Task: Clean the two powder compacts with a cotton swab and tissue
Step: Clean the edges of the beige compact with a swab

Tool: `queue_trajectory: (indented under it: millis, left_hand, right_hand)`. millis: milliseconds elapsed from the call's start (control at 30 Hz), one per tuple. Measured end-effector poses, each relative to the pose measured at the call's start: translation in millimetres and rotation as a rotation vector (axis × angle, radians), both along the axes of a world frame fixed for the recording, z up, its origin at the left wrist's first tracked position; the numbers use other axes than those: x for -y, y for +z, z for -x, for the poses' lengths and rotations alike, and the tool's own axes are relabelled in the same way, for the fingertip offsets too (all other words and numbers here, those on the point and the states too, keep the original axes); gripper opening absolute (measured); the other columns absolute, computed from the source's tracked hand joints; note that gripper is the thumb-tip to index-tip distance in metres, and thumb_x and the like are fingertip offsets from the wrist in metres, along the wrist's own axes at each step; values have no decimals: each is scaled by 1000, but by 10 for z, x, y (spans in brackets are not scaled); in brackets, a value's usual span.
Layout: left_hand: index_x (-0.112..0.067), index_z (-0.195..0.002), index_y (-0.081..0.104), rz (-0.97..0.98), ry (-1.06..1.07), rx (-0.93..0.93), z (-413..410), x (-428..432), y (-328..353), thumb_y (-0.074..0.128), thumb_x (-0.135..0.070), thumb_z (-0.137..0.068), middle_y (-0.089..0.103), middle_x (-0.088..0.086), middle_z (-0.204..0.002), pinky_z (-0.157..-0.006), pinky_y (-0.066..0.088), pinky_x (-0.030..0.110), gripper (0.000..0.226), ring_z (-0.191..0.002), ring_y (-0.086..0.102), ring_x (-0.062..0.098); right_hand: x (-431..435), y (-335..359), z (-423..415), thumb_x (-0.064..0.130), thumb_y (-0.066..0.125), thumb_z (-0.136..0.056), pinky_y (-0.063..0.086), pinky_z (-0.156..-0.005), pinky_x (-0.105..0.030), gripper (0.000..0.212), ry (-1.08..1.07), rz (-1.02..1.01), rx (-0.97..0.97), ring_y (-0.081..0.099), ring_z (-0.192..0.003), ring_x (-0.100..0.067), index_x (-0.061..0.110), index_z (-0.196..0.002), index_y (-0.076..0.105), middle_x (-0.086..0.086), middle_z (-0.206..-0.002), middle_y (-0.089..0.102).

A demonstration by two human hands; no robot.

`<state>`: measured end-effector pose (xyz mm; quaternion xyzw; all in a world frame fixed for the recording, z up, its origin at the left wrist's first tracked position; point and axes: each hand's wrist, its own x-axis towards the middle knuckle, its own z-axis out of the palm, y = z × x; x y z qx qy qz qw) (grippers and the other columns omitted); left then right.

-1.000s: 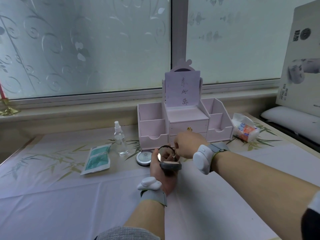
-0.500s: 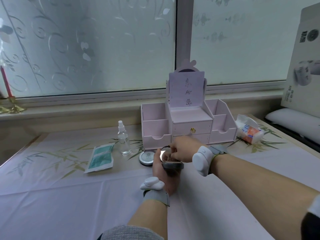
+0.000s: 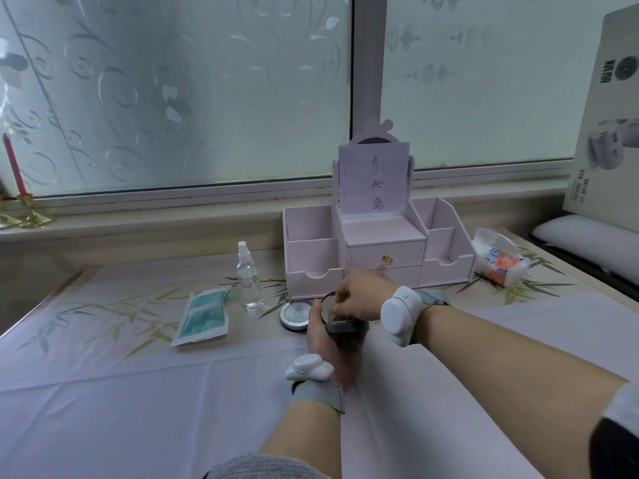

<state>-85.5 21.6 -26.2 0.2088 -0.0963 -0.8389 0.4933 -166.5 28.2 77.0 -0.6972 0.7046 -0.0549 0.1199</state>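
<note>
My left hand (image 3: pixel 325 344) grips an open dark powder compact (image 3: pixel 345 327), its mirror lid raised toward me. Directly over the compact, my right hand (image 3: pixel 359 296) pinches a thin cotton swab (image 3: pixel 334 317) whose tip points down into it; most of the swab is hidden by my fingers. A second compact (image 3: pixel 294 315), round, silver and closed, lies on the table just left of my left hand. The tissue pack (image 3: pixel 498 261) sits at the right of the pink organizer.
A pink drawer organizer (image 3: pixel 377 250) stands right behind my hands. A clear spray bottle (image 3: pixel 249 278) and a teal packet (image 3: pixel 204 314) lie to the left. A candlestick (image 3: pixel 20 198) is on the sill; a large box (image 3: pixel 612 126) leans at the right.
My right hand has shifted slightly left and lower over the open compact, covering more of the mirror. The view has tilted a little; my left hand keeps holding the compact.
</note>
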Motion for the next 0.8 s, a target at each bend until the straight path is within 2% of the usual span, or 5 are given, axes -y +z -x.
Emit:
queue_trajectory:
  millis: [133, 300, 600, 700, 800]
  left_hand:
    - [-7, -134, 61, 26, 19, -14, -5, -23, -28, 50, -46, -97, 62, 19, -135, -114, 40, 44, 54, -129, 57, 31]
    - [-12, -112, 72, 32, 26, -31, 10, 18, -79, 52, -42, -97, 68, 11, -120, -101, 46, 39, 39, -115, 63, 26]
    - [-9, -124, 69, 66, -22, -5, -25, -3, -13, 58, -38, -91, 67, 13, -130, -106, 42, 39, 45, -120, 62, 31]
    - [-5, -92, 79, -6, 10, -31, -24, -24, 21, 52, -38, -99, 75, 14, -99, -99, 46, 39, 43, -86, 72, 28]
    - [-3, -91, 69, -51, 27, -35, 6, -49, 62, 53, -39, -99, 74, 14, -79, -81, 50, 38, 40, -64, 70, 27]
  right_hand:
    - [13, -22, -30, 34, 62, -90, 49, -76, -28, 21, -13, 74, 16, 63, -97, -22, 21, -101, 73, -1, -105, 70]
    - [45, -80, -56, 35, 57, -93, 50, -85, -32, 19, -95, 181, 48, 61, -103, -23, 24, -102, 69, 0, -110, 67]
    - [12, -24, 64, 31, 55, -91, 48, -77, -33, 17, -176, 251, -118, 62, -97, -26, 19, -100, 63, -3, -105, 67]
    - [-37, 2, 103, 26, 55, -89, 47, -72, -31, 15, -179, 225, -156, 61, -89, -24, 19, -99, 63, -3, -101, 67]
    - [-71, 25, 140, 23, 54, -90, 46, -71, -31, 10, -164, 165, -185, 56, -83, -22, 18, -94, 62, -3, -98, 67]
